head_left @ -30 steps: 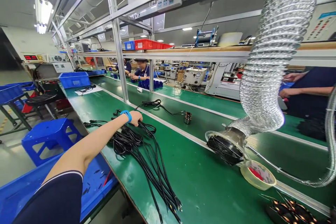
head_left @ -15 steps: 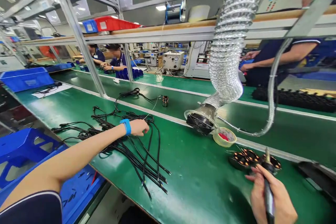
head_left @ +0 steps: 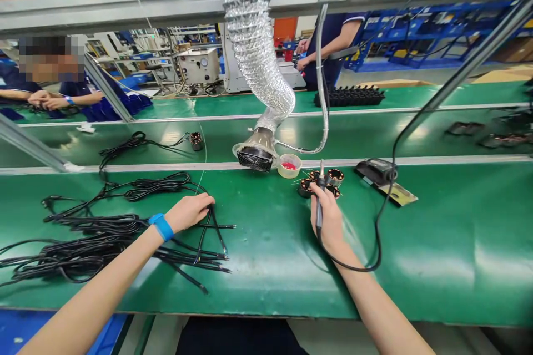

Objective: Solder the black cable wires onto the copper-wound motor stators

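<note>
My left hand [head_left: 191, 213], with a blue wristband [head_left: 161, 227], is closed at the fingertips on a black cable [head_left: 218, 231] beside the cable pile [head_left: 100, 249]. A thin wire [head_left: 203, 150] hangs from above and passes behind this hand. My right hand [head_left: 328, 216] grips a soldering iron [head_left: 319, 209], its metal tip pointing up and away from me. Just beyond that hand sit several stators with copper windings [head_left: 335, 176], partly covered by the iron and fingers. A roll of tape [head_left: 289, 166] with something red inside stands to their left.
A fume hood with a black fan [head_left: 255, 158] hangs on a silver duct [head_left: 260, 50] over the bench. The iron's cord [head_left: 378, 233] loops at right, near a soldering iron stand [head_left: 377, 171]. Another stator [head_left: 195, 141] lies beyond the rail. Co-workers sit and stand opposite.
My view has turned right. The left hand has gone from a fist above the cables to a pinch at one cable. The right hand still holds the iron near the stators.
</note>
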Available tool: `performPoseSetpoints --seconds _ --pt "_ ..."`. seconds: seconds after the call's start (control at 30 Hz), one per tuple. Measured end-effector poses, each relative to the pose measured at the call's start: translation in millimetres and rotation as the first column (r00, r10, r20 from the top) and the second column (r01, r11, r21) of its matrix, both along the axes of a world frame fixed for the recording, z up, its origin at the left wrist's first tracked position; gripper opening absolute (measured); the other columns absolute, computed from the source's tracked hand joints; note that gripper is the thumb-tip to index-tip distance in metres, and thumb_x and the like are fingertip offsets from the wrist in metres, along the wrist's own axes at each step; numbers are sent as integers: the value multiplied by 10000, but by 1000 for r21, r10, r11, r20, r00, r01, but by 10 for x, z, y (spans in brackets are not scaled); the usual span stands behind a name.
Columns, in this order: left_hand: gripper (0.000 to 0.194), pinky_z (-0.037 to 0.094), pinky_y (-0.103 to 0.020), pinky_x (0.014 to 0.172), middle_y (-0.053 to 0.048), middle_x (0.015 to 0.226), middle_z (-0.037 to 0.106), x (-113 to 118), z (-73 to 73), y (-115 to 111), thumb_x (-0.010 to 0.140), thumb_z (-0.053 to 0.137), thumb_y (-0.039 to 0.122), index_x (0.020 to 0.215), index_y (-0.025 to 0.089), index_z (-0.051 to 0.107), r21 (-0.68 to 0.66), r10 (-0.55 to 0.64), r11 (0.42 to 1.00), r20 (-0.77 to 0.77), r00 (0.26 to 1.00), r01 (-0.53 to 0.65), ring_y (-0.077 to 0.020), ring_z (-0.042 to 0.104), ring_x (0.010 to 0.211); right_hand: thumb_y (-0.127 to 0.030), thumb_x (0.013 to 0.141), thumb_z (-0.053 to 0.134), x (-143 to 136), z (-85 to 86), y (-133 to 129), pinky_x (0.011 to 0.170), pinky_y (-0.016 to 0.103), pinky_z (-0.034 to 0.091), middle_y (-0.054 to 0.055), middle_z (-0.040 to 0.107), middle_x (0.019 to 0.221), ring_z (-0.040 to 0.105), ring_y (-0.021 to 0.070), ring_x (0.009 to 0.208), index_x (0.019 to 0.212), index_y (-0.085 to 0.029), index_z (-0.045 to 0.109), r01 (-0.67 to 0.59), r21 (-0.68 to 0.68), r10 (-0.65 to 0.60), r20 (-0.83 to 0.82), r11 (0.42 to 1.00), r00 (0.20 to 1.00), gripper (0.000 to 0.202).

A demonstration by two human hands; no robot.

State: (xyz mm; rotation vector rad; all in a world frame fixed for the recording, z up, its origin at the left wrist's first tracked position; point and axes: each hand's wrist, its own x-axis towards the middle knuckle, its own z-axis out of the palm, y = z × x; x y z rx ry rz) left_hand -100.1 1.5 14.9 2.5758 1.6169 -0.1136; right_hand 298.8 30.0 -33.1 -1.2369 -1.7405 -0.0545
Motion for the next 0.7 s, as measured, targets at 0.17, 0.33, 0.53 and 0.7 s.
performPoseSetpoints --seconds 0.17,0.33,0.53,0.7 --pt "353 440 -256 756 -26 1020 662 -3 144 -129 913 526 228 1245 302 618 -225 -89 967 139 986 119 -178 628 859 -216 999 360 -17 -83 54 1023 458 456 126 552 1341 519 260 1252 1430 -242 439 -31 -62 35 66 998 997 439" --pt "285 427 -238 722 -12 914 666 10 49 -157 913 590 419 1150 276 660 -218 -78 968 223 972 127 -160 617 788 -203 990 342 0 -156 103 1003 488 456 136 521 1356 513 271 1227 1431 -247 435 -12 -113 24 106 993 994 453" --pt "294 407 -247 675 -21 927 672 267 -122 -166 971 468 468 961 232 643 -29 -69 997 153 986 74 -165 627 789 -200 979 374 -47 -80 68 969 469 457 144 554 1262 535 271 1134 1348 -217 512 21 -48 -14 142 999 990 394" --pt "230 404 -268 640 -36 885 692 483 -125 -71 947 525 420 912 217 627 13 84 996 172 982 -88 -191 637 780 -220 965 441 -139 7 -52 917 425 490 135 569 1173 561 261 1056 1265 -208 568 38 -8 -37 92 999 995 326"
